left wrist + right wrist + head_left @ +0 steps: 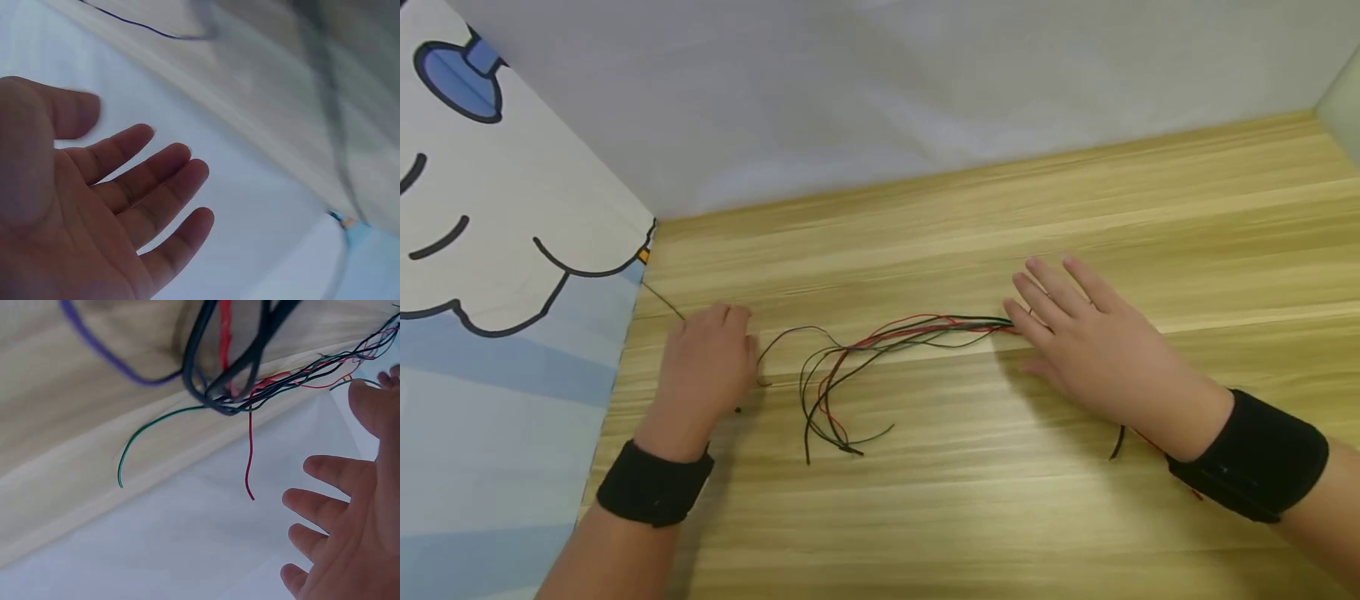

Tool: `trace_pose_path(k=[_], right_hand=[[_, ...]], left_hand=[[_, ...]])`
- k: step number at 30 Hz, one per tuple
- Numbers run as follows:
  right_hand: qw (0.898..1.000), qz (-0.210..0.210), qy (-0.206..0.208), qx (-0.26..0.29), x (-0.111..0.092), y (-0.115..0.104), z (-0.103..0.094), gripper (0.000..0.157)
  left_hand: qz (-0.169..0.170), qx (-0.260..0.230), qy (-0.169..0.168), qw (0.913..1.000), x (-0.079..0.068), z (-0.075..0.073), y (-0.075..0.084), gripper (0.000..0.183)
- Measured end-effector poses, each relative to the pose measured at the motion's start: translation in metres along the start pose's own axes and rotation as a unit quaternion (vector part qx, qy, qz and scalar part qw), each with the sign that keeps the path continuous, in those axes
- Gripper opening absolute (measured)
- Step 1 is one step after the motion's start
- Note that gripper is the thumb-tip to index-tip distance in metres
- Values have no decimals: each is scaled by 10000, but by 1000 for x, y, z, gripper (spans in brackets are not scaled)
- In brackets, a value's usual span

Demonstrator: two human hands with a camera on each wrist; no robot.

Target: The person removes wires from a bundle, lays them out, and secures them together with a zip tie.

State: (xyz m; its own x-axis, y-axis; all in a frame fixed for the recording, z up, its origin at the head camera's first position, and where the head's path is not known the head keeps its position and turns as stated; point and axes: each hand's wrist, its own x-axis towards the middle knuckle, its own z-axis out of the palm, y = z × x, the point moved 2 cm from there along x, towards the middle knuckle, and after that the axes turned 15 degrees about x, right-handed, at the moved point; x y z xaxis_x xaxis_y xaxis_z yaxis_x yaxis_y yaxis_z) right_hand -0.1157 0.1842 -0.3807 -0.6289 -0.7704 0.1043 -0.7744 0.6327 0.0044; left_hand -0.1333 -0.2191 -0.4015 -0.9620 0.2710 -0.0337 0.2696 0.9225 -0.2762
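A loose bundle of thin black, red and green wires (917, 329) lies across the wooden table, its left ends fanned out in curves. Over the bundle's right part spreads my right hand (1082, 342), palm down and fingers straight, hiding the wires beneath it. The right wrist view shows nothing between those fingers, with a green wire (140, 431), a red wire (251, 450) and a purple wire (103, 353) nearby. My left hand (707, 358) is left of the bundle, its fingers relaxed and holding nothing in the left wrist view. A thin dark wire (662, 300) emerges beyond it.
The wooden tabletop (962, 517) meets a pale wall (887, 100) at the back. A cartoon-printed panel (497, 400) borders the left side. Short black wire ends (1117, 443) show below the right hand.
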Motion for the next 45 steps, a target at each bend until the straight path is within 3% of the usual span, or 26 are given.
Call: trace_pose_path(k=[3,7,12,16,19,21,23,26,28,31,35,38,40,43,45], right_hand=[[9994,191,-59,294,-3,-5,-1,69],[9980,379,-36,495,-8,-9,-2,73],[9970,482,-6,612,-13,-13,0,70],[9924,778,-346,890,-13,-20,1,66],[9883,923,-543,1084,-11,-27,1,66],[9874,931,-549,1156,-9,-32,1,65],[9871,902,-504,1221,-7,-35,1,64],[9864,819,-426,1359,-2,-41,2,63],[9859,722,-333,1470,3,-47,3,64],[9852,577,-139,1608,12,-55,2,65],[9822,550,253,1777,25,-67,0,71],[9754,696,556,2019,33,-73,-1,76],[9684,787,726,2251,39,-74,0,70],[9606,859,854,2503,45,-71,4,42],[9563,881,952,2619,45,-68,8,22]], left_hand=[[-55,-142,-26,9999,-21,17,-26,29],[383,-336,-145,9986,-36,35,-43,30],[941,-538,192,9939,-36,47,-41,15],[1102,-709,8,9914,-33,50,-31,9],[833,-773,-70,9935,-36,48,-28,7],[522,-987,73,9937,-40,41,-27,6],[248,-1383,379,9894,-44,30,-24,11],[113,-2038,1074,9730,-49,6,-10,20],[190,-2429,1687,9551,-51,-12,2,20],[498,-2970,2700,9145,-54,-38,24,18],[1267,-3796,3614,8422,-61,-62,55,34],[1976,-4450,3848,7841,-67,-75,75,31],[2449,-4805,3853,7488,-70,-83,85,28],[3053,-5154,3731,7085,-73,-91,96,23],[3326,-5275,3664,6906,-75,-94,100,19]])
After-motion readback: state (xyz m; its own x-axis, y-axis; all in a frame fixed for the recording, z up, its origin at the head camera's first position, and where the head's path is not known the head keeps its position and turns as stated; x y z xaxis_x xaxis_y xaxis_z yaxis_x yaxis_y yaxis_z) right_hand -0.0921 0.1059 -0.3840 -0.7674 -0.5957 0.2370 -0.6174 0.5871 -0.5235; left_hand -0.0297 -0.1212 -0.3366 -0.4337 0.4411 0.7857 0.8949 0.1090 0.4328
